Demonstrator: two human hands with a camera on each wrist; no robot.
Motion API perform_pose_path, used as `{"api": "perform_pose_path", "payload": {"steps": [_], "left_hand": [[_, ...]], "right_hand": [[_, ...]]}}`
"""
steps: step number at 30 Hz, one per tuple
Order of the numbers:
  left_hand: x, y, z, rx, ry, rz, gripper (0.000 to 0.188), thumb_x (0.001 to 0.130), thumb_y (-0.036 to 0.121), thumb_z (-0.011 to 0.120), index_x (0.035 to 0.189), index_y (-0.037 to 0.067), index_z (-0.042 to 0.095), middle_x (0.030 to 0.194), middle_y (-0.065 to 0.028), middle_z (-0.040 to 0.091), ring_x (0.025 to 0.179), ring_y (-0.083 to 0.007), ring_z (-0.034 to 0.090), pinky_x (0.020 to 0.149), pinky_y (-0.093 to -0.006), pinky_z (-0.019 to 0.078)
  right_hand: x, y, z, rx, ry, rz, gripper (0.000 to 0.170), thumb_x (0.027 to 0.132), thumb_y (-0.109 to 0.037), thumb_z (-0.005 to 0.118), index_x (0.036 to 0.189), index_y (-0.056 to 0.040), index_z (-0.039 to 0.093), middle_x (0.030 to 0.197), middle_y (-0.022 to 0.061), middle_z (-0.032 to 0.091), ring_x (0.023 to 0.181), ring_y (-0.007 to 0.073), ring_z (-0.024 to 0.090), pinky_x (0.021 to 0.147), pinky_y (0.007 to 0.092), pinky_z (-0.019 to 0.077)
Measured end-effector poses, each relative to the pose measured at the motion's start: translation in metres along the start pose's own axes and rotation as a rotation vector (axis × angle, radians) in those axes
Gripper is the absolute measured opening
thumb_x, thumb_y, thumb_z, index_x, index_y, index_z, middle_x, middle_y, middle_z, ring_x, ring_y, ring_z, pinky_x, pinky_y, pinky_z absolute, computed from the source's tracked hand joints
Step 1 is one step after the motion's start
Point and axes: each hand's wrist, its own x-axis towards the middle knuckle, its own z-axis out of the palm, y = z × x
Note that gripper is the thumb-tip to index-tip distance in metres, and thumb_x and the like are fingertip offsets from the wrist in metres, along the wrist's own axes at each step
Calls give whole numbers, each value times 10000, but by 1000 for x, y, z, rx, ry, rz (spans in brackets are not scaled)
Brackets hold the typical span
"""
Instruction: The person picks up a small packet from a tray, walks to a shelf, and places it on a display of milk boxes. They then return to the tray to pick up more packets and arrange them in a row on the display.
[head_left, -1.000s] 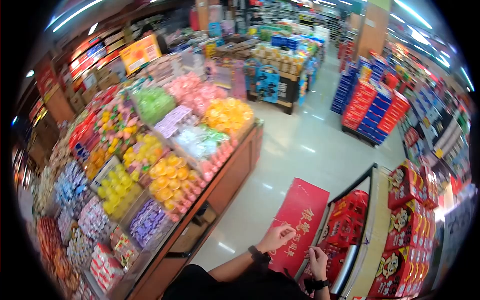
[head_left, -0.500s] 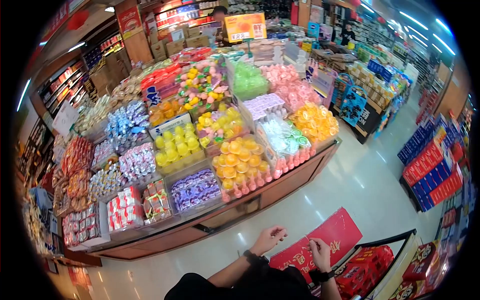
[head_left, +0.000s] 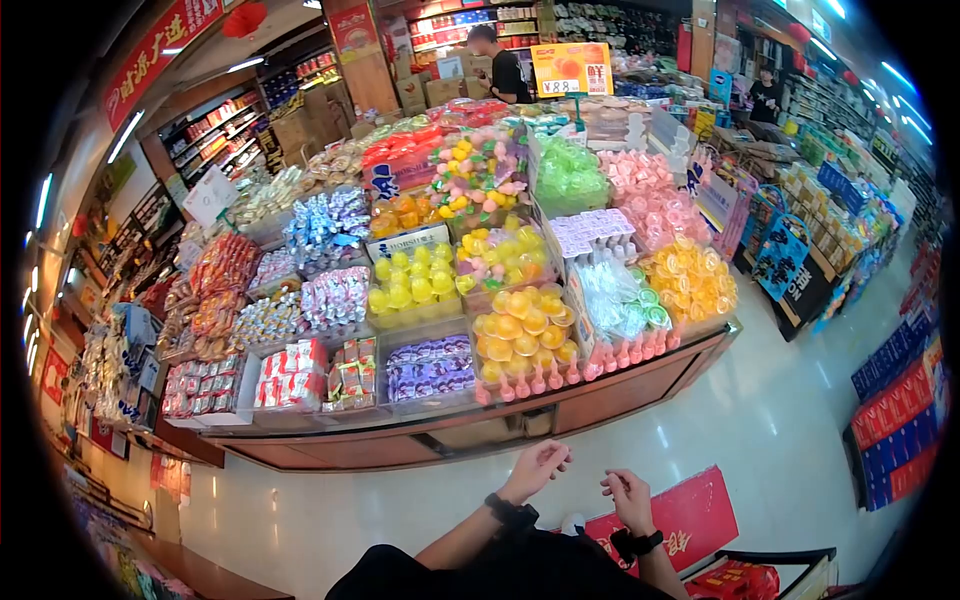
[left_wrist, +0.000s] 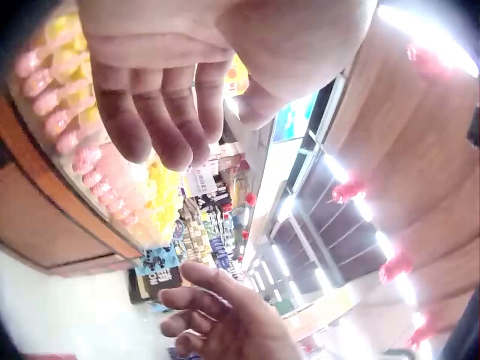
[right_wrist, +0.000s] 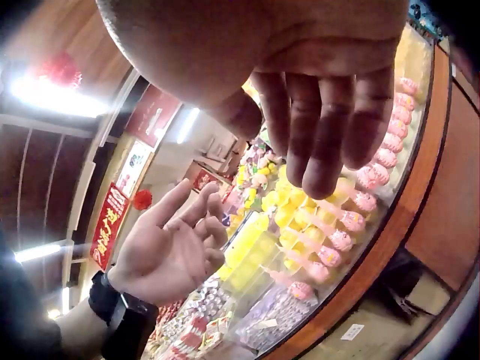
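Note:
My left hand (head_left: 536,471) hangs in the air before the candy stand, its fingers loosely bent with nothing in them. Beside it, a little to the right, my right hand (head_left: 630,502) is held up in the same relaxed way, also holding nothing. Closest in front of both are pink-capped candies (head_left: 640,350) lined along the stand's edge and orange jelly cups (head_left: 525,335). Left of those lie purple-wrapped sweets (head_left: 430,368) and a bin of yellow-green jelly cups (head_left: 412,280). The left wrist view shows the right hand (left_wrist: 232,319) opposite, apart from the left fingers (left_wrist: 161,124).
A wooden candy stand (head_left: 340,452) curves across the front. On the floor to the right lies a red mat (head_left: 705,510), with a cart of red packages (head_left: 735,580) next to it. Stacked red and blue cartons (head_left: 900,400) stand farther right. A person (head_left: 508,72) is behind the stand.
The head view has swung left, bringing the candy stand to the centre and the mat and cart down to the lower right. Both hands stay raised, without anything in them.

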Motion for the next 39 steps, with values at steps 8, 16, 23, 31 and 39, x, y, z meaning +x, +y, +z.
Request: {"api": "perform_pose_path", "payload": {"steps": [8,16,23,31,39], "left_hand": [[-36,-7,-14,-14,343,-88,293,1018,296,573,1178,62,646,1034,-33,698,855,-112,624,701,-257,497],[-127,-25,-31,-41,826,-135,254,995,249,615,1112,31,671,957,-56,723,802,-113,637,683,-259,509],[-134,-32,-45,-80,882,-72,270,991,254,622,1118,22,675,973,-70,728,832,-123,653,692,-266,515],[-142,-23,-122,-63,838,97,266,997,252,615,1123,21,655,986,-59,722,853,-118,655,715,-262,517],[-182,-52,-187,-128,989,167,241,989,202,614,1092,-10,665,918,-74,712,791,-129,662,743,-277,526]], "right_hand": [[51,9,17,37,-308,-59,271,1002,-190,585,1129,37,660,909,110,727,789,158,700,723,277,558],[79,-5,84,-20,-706,-179,277,1009,-199,575,1163,17,658,940,91,730,805,145,688,719,275,539],[84,-37,139,-112,-879,-254,273,1012,-208,566,1132,16,665,928,88,726,784,150,688,697,283,536],[71,-66,219,-224,-917,-313,260,997,-198,588,1110,23,667,930,95,729,793,143,693,708,267,542],[51,-60,301,-303,-954,-344,239,973,-229,619,1069,-25,698,893,112,721,741,211,689,642,310,523]]}}
